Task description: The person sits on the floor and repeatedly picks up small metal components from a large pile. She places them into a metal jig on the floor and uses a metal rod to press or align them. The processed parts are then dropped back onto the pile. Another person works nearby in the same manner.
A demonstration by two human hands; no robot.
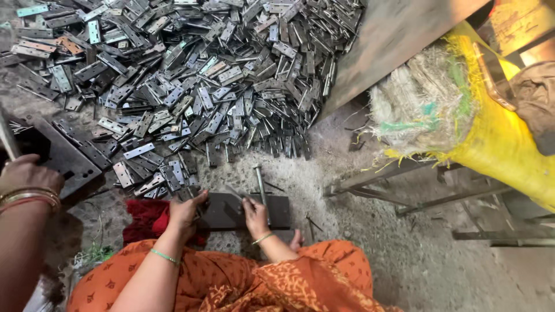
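Note:
My left hand (186, 211) rests at the left end of a dark flat metal block (272, 211) on the floor, its fingers closed on a small metal hinge piece. At the middle of the block my right hand (255, 215) pinches a thin metal pin (233, 192) that points up and to the left. A longer steel rod (260, 182) lies on the floor just beyond the block. A big heap of grey metal hinges (191, 75) spreads over the floor in front of me, its nearest pieces touching the block's far left corner.
A red cloth (144, 218) lies left of the block. Another person's hand with bangles (24, 174) sits by a dark metal plate (66, 157) at far left. A yellow sack (497, 138), a wooden plank (393, 40) and a metal frame (404, 193) stand to the right.

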